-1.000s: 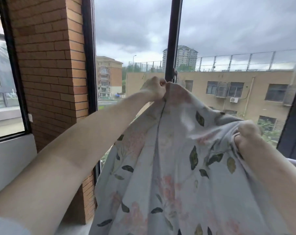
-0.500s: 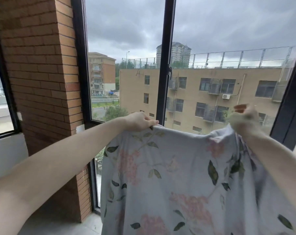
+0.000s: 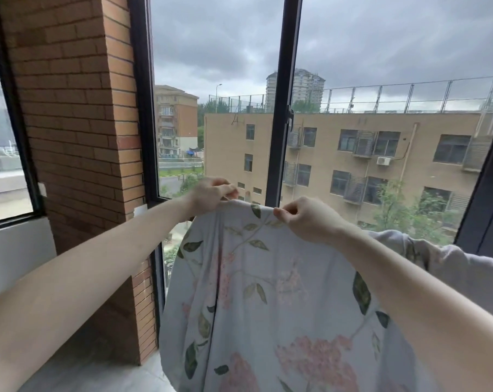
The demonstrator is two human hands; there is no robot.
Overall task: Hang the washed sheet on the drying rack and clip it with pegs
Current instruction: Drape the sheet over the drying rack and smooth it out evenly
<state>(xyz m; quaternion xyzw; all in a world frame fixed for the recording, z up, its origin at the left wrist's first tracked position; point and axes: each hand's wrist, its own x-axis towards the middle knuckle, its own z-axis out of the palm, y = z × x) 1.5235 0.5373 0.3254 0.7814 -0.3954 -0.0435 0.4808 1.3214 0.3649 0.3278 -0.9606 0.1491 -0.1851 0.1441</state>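
The washed sheet (image 3: 268, 292) is pale blue-grey with green leaves and pink flowers, and it hangs down in front of me from its top edge. My left hand (image 3: 211, 193) pinches that edge at the upper left. My right hand (image 3: 307, 219) pinches the same edge a short way to the right. More of the sheet bunches behind my right forearm at the right. No drying rack and no pegs are in view.
A tall window with dark frames (image 3: 282, 108) stands directly ahead, with buildings outside. A brick pillar (image 3: 75, 123) rises on the left beside a second window (image 3: 2, 131). Grey floor (image 3: 98, 374) shows at the lower left.
Both hands have come down from head height. My right hand has slid left along the top edge, so the hands are now much closer together.
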